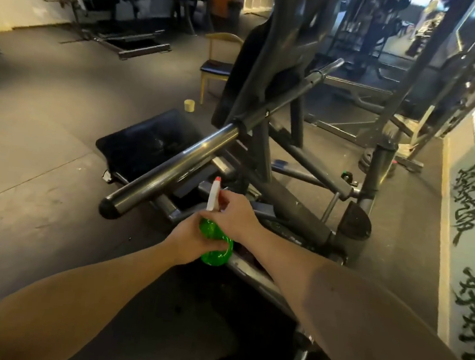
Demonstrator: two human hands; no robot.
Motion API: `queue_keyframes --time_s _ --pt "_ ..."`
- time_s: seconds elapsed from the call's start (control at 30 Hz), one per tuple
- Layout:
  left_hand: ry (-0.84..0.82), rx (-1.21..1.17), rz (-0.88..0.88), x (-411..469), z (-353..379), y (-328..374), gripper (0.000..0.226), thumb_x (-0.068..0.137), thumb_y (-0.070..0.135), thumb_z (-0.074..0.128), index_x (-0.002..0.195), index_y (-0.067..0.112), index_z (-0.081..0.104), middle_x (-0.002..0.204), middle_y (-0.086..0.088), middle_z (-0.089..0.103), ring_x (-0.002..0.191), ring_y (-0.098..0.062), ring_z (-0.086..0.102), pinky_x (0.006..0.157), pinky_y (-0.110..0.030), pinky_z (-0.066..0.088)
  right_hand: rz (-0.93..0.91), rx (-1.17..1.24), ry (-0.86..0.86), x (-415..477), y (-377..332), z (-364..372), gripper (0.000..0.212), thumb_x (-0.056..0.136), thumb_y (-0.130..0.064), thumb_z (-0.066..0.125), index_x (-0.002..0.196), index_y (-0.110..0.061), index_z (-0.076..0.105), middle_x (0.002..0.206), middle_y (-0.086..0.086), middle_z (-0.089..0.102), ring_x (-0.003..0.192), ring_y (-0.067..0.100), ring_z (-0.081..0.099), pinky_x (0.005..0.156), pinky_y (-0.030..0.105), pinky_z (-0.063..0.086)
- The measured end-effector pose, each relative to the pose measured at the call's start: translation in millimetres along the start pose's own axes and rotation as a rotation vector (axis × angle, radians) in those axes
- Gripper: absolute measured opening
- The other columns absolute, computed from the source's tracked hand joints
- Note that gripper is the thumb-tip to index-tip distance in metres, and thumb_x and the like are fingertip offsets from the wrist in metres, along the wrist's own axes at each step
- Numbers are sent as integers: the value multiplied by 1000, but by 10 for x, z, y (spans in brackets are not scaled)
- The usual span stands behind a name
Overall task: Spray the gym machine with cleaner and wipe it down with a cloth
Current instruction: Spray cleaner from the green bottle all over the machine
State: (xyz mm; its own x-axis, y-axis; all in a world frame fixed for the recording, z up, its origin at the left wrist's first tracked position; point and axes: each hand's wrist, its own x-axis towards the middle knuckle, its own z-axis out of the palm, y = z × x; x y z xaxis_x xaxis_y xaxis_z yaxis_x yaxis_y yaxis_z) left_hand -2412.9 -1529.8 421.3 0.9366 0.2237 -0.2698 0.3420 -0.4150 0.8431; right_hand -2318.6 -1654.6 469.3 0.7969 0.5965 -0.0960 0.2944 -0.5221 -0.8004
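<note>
gripping the spray bottle (pixel 215 247) with both hands, the person holds it low and just in front of the gym machine (pixel 259 150).

grip state:
- left hand (pixel 189 237): clenched round the green body of the bottle, fingers and thumb wrapped on from the left side.
- right hand (pixel 237 217): curled round the neck just under the white spray head (pixel 212 197), knuckles facing up. its fingers lie on the far side, so whether the trigger is squeezed cannot be told.
- both forearms are bare and reach in from the lower corners of the head view.

container:
- the bottle body is translucent green plastic, tilted with its base toward the person. the fill level cannot be told.
- the red nozzle tip (pixel 217 180) points up and away, close under the steel bar (pixel 174 171).

machine:
- the bar runs from a black end cap (pixel 107 208) at lower left up to the right, where it joins the dark frame.
- a black seat pad (pixel 148 140) sits low, beyond the bar on the left.

surroundings:
- a chair (pixel 216 67) with a dark seat stands behind the machine, with a small pale cylinder (pixel 189 106) on the floor near it.
- another machine (pixel 107 16) stands by the far wall.

writing:
- a pale wall panel (pixel 459 159) at right carries black brush-style characters (pixel 468 205); these cannot be read.
</note>
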Motion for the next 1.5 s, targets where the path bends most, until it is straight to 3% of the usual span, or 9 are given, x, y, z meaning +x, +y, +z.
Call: queue_keyframes --time_s 0.1,0.33,0.53,0.77,0.93,1.17,1.33,1.43,1.5 --pt "-26 14 -17 226 99 57 80 61 46 96 129 44 52 123 17 65 118 -4 60 110 -44 49 8 71 -63 88 198 -143 72 83 -41 84 144 -17 54 135 -2 64 120 14 61 104 35 50" --pt "-186 113 -6 670 482 106 76 67 49 90 134 44 53 129 18 63 124 -3 58 112 -46 47 152 255 -59 232 936 -213 87 80 -40 87 153 -27 41 142 -7 57 128 14 56 107 35 48" --pt "-341 122 -74 1260 951 -181 83 62 51 89 134 41 50 130 18 58 126 -6 55 113 -47 45 341 374 25 446 1717 -122 76 81 -31 87 147 -25 50 132 -7 65 119 9 63 102 30 52" --pt "-543 238 -31 2183 1660 -591 66 77 31 88 129 44 49 121 20 57 112 0 55 107 -32 44 573 459 193 724 2682 -21 56 84 -20 84 134 -20 60 126 -4 69 121 17 64 107 44 52" --pt "-636 294 29 2633 2045 -766 74 78 41 85 142 34 48 135 11 57 126 -14 54 110 -47 47 675 397 283 877 3188 -19 50 85 -21 83 131 -19 63 122 -2 70 118 19 65 106 49 52" --pt "-443 157 -66 2906 1998 -1156 90 70 42 91 146 32 43 139 14 55 130 -10 53 112 -40 46 505 210 145 1371 3167 78 61 82 -24 86 136 -18 58 122 -12 63 112 5 56 101 28 46" --pt "-237 101 -71 3040 1544 -1400 75 74 34 90 136 35 48 125 21 58 117 2 55 111 -32 45 395 116 17 1982 2905 359 55 80 -34 86 127 -26 61 121 -8 67 116 14 63 103 44 53" --pt "-189 44 -90 3161 1250 -1411 66 81 26 87 132 34 45 118 23 55 109 6 55 91 -10 49 313 108 23 2291 2782 521 57 78 -40 87 127 -27 60 118 -8 66 113 14 63 103 44 53" --pt "-148 0 -95 3209 1077 -1409 65 82 24 86 132 36 46 122 21 56 117 1 57 87 -12 47 252 113 31 2461 2682 571 69 77 -40 88 136 -26 57 125 -8 64 119 13 61 105 40 51"
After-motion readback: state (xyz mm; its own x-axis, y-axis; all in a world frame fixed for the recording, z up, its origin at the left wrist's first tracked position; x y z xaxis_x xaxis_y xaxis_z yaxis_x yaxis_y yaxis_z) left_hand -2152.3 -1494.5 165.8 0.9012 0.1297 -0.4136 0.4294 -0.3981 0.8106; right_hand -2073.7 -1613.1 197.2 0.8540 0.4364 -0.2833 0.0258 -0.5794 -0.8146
